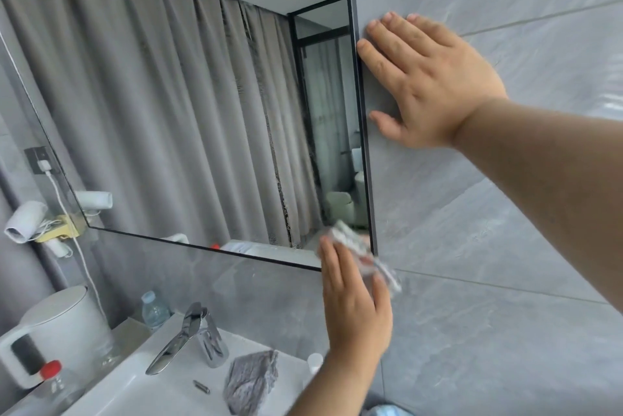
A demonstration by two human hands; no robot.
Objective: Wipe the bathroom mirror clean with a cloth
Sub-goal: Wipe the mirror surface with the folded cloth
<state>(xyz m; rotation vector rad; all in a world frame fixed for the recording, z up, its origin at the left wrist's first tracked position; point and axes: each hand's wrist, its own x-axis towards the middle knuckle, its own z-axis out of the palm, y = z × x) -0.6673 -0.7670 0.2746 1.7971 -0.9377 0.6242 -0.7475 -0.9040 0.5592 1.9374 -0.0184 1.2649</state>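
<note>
The left hand (354, 301) holds the cloth (360, 248) on the mirror (185, 112), at its bottom right corner, to rub it clean. The right hand (428, 78) lies flat, fingers straight, on the wall (505, 247) just beside the mirror's right edge, likely for balance.

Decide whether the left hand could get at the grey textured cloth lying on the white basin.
Probably yes: the grey textured cloth lies just below the left hand with nothing between, though its grip already holds a patterned wiping cloth against the corner of the black-framed mirror.
</note>
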